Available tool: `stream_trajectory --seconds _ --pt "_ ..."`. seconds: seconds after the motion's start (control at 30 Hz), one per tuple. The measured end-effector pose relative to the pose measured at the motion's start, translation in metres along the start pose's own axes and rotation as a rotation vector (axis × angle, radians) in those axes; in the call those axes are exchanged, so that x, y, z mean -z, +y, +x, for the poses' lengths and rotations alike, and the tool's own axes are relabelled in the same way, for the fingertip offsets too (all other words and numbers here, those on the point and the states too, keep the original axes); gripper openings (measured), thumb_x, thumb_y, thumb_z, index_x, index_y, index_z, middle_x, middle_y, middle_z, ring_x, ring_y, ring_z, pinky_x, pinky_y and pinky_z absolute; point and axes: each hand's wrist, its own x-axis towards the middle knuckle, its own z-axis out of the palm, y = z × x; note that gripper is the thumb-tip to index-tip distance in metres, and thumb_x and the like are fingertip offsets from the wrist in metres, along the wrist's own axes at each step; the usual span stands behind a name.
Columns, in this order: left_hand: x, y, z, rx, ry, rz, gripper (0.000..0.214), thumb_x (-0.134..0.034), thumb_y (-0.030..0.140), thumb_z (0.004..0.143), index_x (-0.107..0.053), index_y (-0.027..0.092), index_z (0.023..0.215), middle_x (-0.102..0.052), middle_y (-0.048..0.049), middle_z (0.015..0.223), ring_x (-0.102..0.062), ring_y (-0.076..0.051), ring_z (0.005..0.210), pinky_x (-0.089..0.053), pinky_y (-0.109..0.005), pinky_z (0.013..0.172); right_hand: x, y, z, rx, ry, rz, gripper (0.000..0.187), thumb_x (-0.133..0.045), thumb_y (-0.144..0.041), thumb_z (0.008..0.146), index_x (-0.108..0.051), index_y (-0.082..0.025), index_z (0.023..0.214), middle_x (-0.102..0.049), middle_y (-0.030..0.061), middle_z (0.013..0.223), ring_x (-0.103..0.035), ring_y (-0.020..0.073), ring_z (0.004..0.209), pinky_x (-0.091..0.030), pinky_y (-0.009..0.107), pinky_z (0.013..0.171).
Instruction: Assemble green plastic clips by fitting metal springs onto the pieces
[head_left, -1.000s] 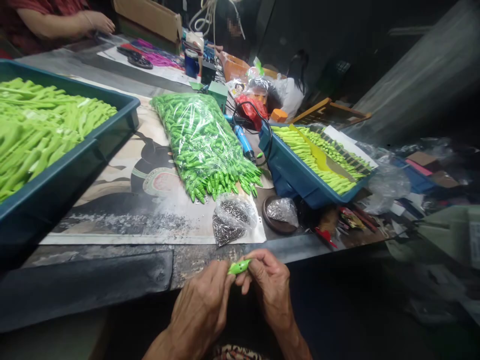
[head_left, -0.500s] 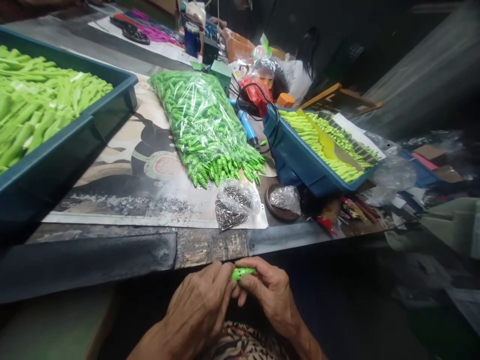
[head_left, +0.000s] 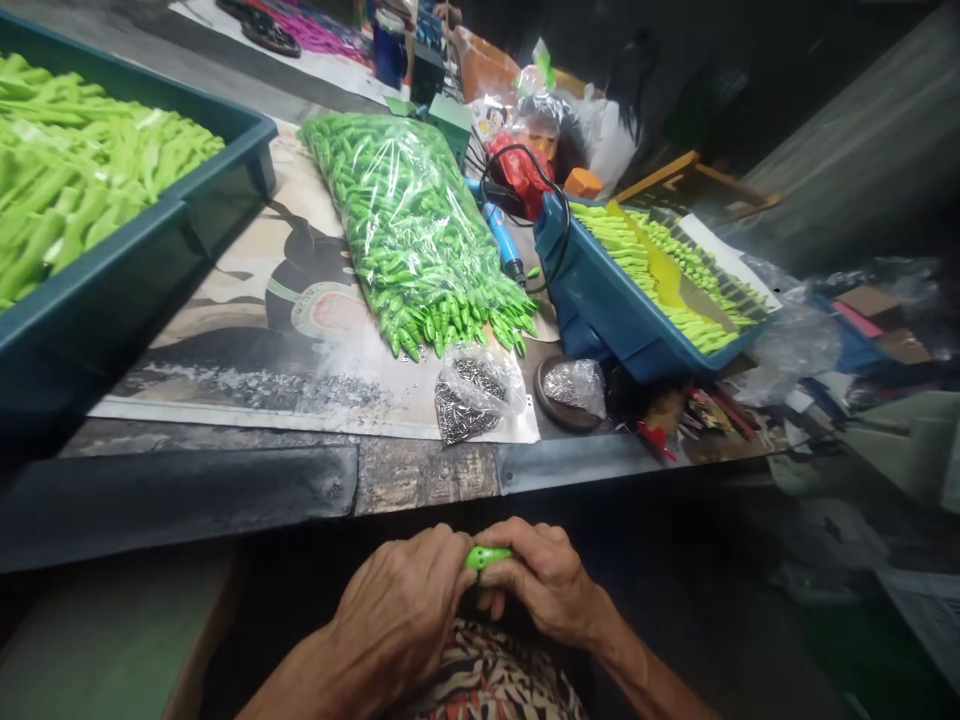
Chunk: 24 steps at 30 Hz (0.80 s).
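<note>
In front of my lap, just below the table edge, a small bright green plastic piece [head_left: 489, 557] with dark holes is pinched between both hands. My left hand [head_left: 405, 590] is closed at the piece's left end, its fingertips mostly hidden behind the knuckles. My right hand [head_left: 546, 580] grips the right end between thumb and forefinger. Beyond them on the table lies a clear bag [head_left: 420, 230] full of similar green pieces, some spilling from its mouth. Nearer the edge sits a small open bag of metal screws or pins [head_left: 471, 395].
A blue tray [head_left: 225, 185] of lime-green parts stands at left, another blue bin [head_left: 600, 320] at right. Between bag and bin lies a blue electric screwdriver [head_left: 504, 245] with a black cable. A second bag of small metal bits [head_left: 576, 385] rests on a round brown dish.
The camera view has tilted slightly, so the table items appear higher. The green piece has turned a little between my fingers, and both hands still hold it.
</note>
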Motion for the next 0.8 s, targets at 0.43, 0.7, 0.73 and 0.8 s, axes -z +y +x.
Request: stream_trajectory --seconds 0.43,0.7,0.73,0.8 --pt "0.004 -0.009 0.012 -0.120 0.174 0.213 0.015 -0.034 0.012 0.078 -0.043 0.016 0.088 -0.053 -0.0027 0.063 -0.054 -0.019 0.050 -0.043 -0.029 0.041 0.009 -0.003 0.015 -0.022 0.051 -0.080 0.014 -0.052 -0.023 0.084 -0.062 -0.018 0.093 -0.065 0.0007 0.070 -0.062 0.0125 0.061 -0.048 0.021 0.060" --pt "0.009 -0.014 0.025 -0.040 0.371 0.145 0.014 -0.038 0.011 0.083 -0.045 0.014 0.093 -0.052 -0.0022 0.059 -0.054 -0.015 0.049 -0.045 -0.024 0.044 0.057 -0.023 0.058 0.114 0.391 -0.237 0.015 -0.045 -0.026 0.088 -0.058 -0.017 0.088 -0.057 -0.0002 0.068 -0.051 0.0096 0.054 -0.042 0.021 0.054" --pt "0.010 -0.014 0.025 -0.022 0.377 0.117 0.013 -0.038 0.011 0.083 -0.045 0.015 0.093 -0.052 -0.0018 0.059 -0.054 -0.014 0.049 -0.045 -0.023 0.044 0.061 -0.024 0.067 0.168 0.440 -0.358 0.015 -0.044 -0.023 0.088 -0.058 -0.017 0.085 -0.057 0.0009 0.071 -0.053 0.0108 0.061 -0.042 0.022 0.059" --pt "0.012 -0.014 0.026 0.014 0.384 0.060 0.013 -0.037 0.011 0.084 -0.045 0.016 0.094 -0.052 -0.0011 0.060 -0.054 -0.013 0.048 -0.044 -0.022 0.044 0.066 -0.025 0.087 0.248 0.398 -0.650 0.015 -0.043 -0.016 0.087 -0.057 -0.016 0.083 -0.057 0.0038 0.078 -0.054 0.0134 0.074 -0.042 0.024 0.067"
